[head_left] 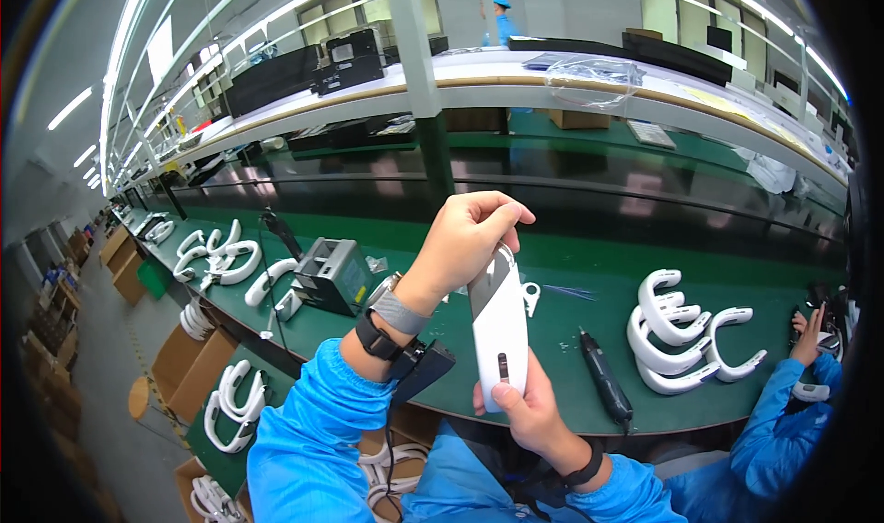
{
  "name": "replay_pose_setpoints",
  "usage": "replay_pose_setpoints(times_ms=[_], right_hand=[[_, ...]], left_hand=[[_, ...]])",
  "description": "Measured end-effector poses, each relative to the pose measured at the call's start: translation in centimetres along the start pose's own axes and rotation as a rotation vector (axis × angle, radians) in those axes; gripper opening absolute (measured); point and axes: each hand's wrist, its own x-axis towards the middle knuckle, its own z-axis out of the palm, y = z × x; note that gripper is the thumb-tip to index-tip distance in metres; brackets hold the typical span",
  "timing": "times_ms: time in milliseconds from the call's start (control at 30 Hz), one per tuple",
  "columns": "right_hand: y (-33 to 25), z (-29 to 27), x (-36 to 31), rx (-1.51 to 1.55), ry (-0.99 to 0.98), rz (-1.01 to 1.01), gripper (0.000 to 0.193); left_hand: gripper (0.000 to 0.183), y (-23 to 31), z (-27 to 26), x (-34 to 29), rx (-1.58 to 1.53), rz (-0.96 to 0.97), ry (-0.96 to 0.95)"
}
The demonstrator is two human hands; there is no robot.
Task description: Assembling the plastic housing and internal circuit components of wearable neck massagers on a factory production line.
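Observation:
My right hand (531, 411) grips the lower end of a white and grey device (500, 343), its thumb below a small dark slot. The device is long and rounded, tilted up in front of me. My left hand (474, 238) bends over the upper end with thumb and fingers pinched together; what sits between them is hidden. A dark electric screwdriver (603, 380) lies on the green bench right of my right hand. Behind the device lies a small white ring-ended part (530, 297).
White U-shaped neck devices (668, 362) lie grouped at the right, with more (221, 258) at the far left. A grey box-shaped machine (333, 274) stands left of my forearm. A co-worker's hand (808, 336) is at the right edge. Cardboard boxes (189, 366) stand lower left.

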Motion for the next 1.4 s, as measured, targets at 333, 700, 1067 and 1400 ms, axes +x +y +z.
replay_pose_setpoints(times_ms=[333, 700, 1067, 1400], right_hand=[[-0.6, -1.1, -0.3, 0.166, 0.024, 0.029, 0.042], [1.6, -0.9, 0.6, 0.149, 0.293, -0.345, 0.047], [1.8, 0.7, 3.8, 0.130, 0.745, -0.693, 0.053], [2.1, -0.6, 4.8, 0.109, 0.796, -0.673, 0.062]], left_hand=[[0.026, -1.1, 1.6, 1.5, 0.020, -0.033, 0.004], [0.031, 1.0, 5.2, 0.2, -0.097, 0.103, 0.056], [0.087, -9.9, 9.9, -13.1, -0.299, 0.056, 0.210], [0.088, -11.0, 10.4, -11.0, -0.589, 0.002, 0.132]])
